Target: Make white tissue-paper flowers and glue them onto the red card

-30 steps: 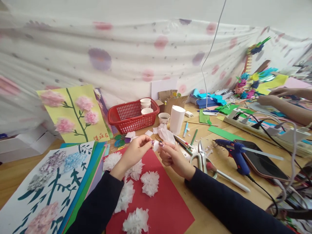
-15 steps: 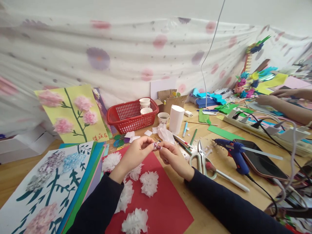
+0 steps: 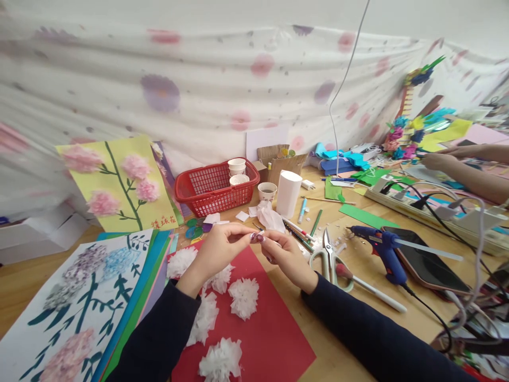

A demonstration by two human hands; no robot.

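White paper flowers (image 3: pixel 244 298) number 5 on 1 red sheet (image 3: pixel 274 331), all on its left and middle part; 1 lies at its far left corner and 1 at its near side. A white scrap (image 3: pixel 260 232), mostly hidden, is pinched above the sheet's far end. The left hand (image 3: pixel 220 252) and right hand (image 3: pixel 285 259) meet there, thumb and forefinger of each clamped on it, their tips touching.

Room on the sheet is widest along its right side, red out to the right corner; wood of the tabletop (image 3: pixel 326 367) shows between that edge and the right sleeve. On the left, the sheet's edge runs near a stack of colored papers topped by 1 white picture (image 3: pixel 24 318). Behind that leans 1 yellow picture (image 3: pixel 99 180) with 4 pink flowers.

Far from the hands stands 1 red basket (image 3: pixel 217 199) holding at least 3 paper cups (image 3: pixel 237 171); to its right are 1 more cup (image 3: pixel 267 193) and 1 tall white cylinder (image 3: pixel 289 195).

Space right of the right hand is tighter: 1 pair of scissors (image 3: pixel 328 255), 1 white-handled tool (image 3: pixel 377 294), 1 blue glue gun (image 3: pixel 379 249) and 1 phone (image 3: pixel 427 260) line up toward the right. Beyond the power strip (image 3: pixel 413 212), 2 hands of another person (image 3: pixel 439 162) rest over papers.
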